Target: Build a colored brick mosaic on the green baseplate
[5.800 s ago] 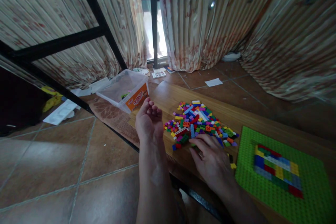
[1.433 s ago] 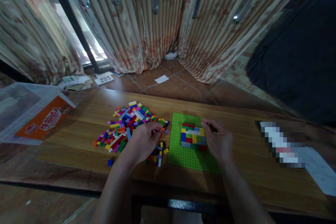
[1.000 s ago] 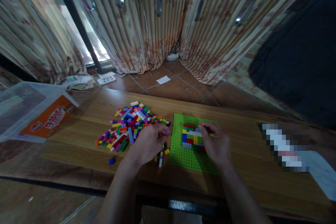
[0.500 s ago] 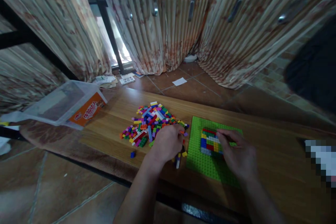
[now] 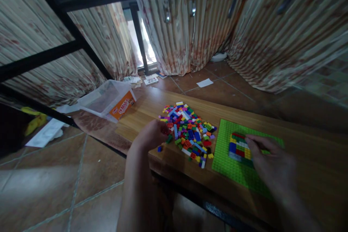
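1. Head view, what has changed: half a second ago the left hand (image 5: 150, 135) lay over the right edge of the pile of loose bricks (image 5: 189, 130), near the green baseplate (image 5: 231, 163). Now it is at the left edge of the pile, in the middle of the frame, close to a single blue brick (image 5: 160, 148) that lies apart from the others. The camera has also turned to the left, so the baseplate now sits at the right of the frame.
2. For the work this means the left hand is searching in another part of the pile, while the right hand (image 5: 272, 161) stays on the baseplate as before.
3. Grip: the left fingers are curled inward and the tips are hidden, so I cannot tell if they hold a brick. The right fingertips touch the small block of built bricks (image 5: 237, 146) on the baseplate. The hand is blurred, and I cannot tell if it pinches anything.
4. Containers: a clear plastic box (image 5: 104, 98) with an orange label (image 5: 123, 108) stands at the left end of the wooden table (image 5: 141, 110), well apart from both hands. I see no bricks in it, but its inside is too dim to be sure.
5. The baseplate carries only the built block, in red, blue, yellow and white. The rest of it is bare studs.
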Available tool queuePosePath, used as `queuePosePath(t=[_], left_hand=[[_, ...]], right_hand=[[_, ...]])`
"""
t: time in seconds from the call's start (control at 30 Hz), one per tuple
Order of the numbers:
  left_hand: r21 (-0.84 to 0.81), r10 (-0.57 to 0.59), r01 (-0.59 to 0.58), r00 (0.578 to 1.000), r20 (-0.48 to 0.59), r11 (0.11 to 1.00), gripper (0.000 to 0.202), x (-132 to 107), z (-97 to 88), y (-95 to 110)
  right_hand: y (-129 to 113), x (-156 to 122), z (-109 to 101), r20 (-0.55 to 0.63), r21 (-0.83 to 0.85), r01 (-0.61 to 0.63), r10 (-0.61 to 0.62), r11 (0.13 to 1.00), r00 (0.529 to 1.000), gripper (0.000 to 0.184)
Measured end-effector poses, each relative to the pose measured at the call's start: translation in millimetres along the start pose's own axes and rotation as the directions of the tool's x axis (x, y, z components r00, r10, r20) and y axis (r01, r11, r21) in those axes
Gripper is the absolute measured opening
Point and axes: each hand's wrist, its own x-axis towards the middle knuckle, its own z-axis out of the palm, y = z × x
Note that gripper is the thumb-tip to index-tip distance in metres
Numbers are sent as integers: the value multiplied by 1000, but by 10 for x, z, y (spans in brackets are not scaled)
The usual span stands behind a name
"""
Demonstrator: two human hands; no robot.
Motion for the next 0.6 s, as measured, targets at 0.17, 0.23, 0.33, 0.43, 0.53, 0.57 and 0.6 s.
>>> queuePosePath(t=[0.17, 0.23, 0.33, 0.43, 0.53, 0.57, 0.6], left_hand=[[145, -16, 9, 999, 48, 989, 20, -16, 133, -59], [173, -13, 6, 999, 40, 985, 23, 4, 159, -29], [215, -44, 34, 998, 39, 976, 27, 32, 164, 28], [260, -88, 77, 996, 30, 963, 25, 61, 166, 71], [282, -98, 89, 995, 17, 955, 22, 95, 176, 93], [281, -96, 88, 995, 16, 956, 22, 105, 180, 96], [279, -99, 90, 995, 19, 956, 22, 114, 184, 98]], right_hand=[[-16, -5, 1, -15, 27, 26, -26, 999, 1000, 28], [-7, 10, -6, -23, 34, 19, -19, 999, 1000, 29], [20, 43, -26, -40, 51, -13, 15, 999, 999, 29], [63, 79, -54, -87, 52, -28, 32, 998, 996, 29], [100, 110, -87, -124, 31, -35, 39, 999, 991, 29], [106, 117, -97, -131, 28, -38, 41, 999, 991, 28], [108, 123, -106, -135, 29, -40, 44, 999, 990, 28]])
